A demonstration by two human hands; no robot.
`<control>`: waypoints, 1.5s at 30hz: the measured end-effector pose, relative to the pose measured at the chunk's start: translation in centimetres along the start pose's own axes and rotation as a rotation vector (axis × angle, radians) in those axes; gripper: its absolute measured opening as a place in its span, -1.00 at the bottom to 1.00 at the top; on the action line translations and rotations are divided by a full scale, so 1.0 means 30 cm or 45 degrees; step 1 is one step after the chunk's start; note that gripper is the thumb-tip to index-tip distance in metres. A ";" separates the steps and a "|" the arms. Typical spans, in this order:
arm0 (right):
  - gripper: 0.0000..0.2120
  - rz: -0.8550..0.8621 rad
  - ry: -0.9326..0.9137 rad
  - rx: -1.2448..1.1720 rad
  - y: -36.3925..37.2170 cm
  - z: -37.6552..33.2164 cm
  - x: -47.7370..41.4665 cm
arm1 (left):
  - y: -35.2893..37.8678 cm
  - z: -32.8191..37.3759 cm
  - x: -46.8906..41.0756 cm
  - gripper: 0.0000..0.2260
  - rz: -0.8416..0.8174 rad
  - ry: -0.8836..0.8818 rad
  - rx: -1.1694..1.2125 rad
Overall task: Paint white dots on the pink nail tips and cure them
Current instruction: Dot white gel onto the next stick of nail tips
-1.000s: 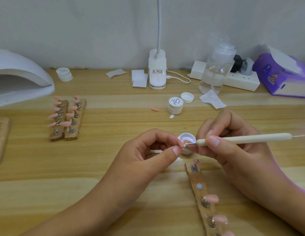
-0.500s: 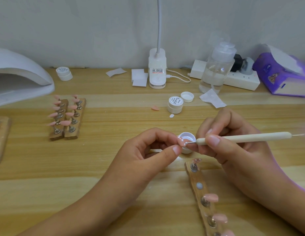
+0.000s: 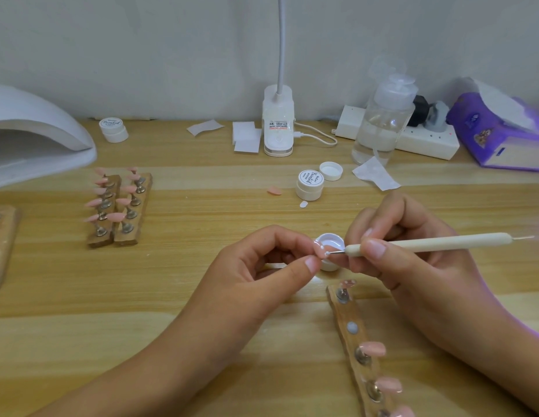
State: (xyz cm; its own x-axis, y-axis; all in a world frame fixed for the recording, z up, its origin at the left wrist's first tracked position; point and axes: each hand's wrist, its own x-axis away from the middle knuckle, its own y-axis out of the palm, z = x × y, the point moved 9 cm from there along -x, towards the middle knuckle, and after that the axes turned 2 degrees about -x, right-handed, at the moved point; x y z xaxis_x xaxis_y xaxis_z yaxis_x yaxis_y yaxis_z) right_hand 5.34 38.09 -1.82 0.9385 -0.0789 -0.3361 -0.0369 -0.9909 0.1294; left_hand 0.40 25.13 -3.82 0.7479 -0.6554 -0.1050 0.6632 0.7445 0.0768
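Nail lamp (image 3: 36, 139) far left, two nail-tip stands (image 3: 128, 233) side by side off its front right. Clip lamp (image 3: 278, 127) at back centre — pump bottle (image 3: 382, 121) to its right, power strip (image 3: 428, 141) behind that. Another stand (image 3: 349, 314) lies front right.

Mid-table jar (image 3: 311, 178): you can read "Painted" in black script across its round white lid. Finer lines of print sit above and below that word, too small for you to make out.
Back-left jar (image 3: 111, 123): its lid carries what looks like the same script word, "Painted", fainter and smaller. The print around it is not legible.
Lamp base (image 3: 277, 125): you will see a label with short rows of red and black print on its front. None of it can be read.
Purple box (image 3: 485, 136): it bears picture stickers and a small blue patch, but no word or number you can read.
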 end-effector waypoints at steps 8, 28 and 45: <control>-0.76 -0.003 0.005 0.001 0.000 0.002 0.000 | -0.001 0.002 0.002 -0.90 0.001 -0.003 -0.017; -0.76 -0.008 0.009 -0.005 0.000 0.001 -0.001 | -0.002 0.002 0.000 -0.92 0.009 -0.006 -0.014; -0.77 -0.013 0.006 -0.012 0.001 0.008 -0.002 | -0.004 -0.005 0.001 -0.89 0.009 -0.009 -0.024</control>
State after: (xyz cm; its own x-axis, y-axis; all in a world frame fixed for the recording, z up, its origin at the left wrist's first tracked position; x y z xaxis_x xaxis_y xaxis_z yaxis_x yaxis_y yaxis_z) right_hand 5.20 38.05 -2.01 0.9405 -0.0680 -0.3329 -0.0238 -0.9905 0.1351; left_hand 0.32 25.05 -4.00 0.7528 -0.6509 -0.0975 0.6573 0.7514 0.0587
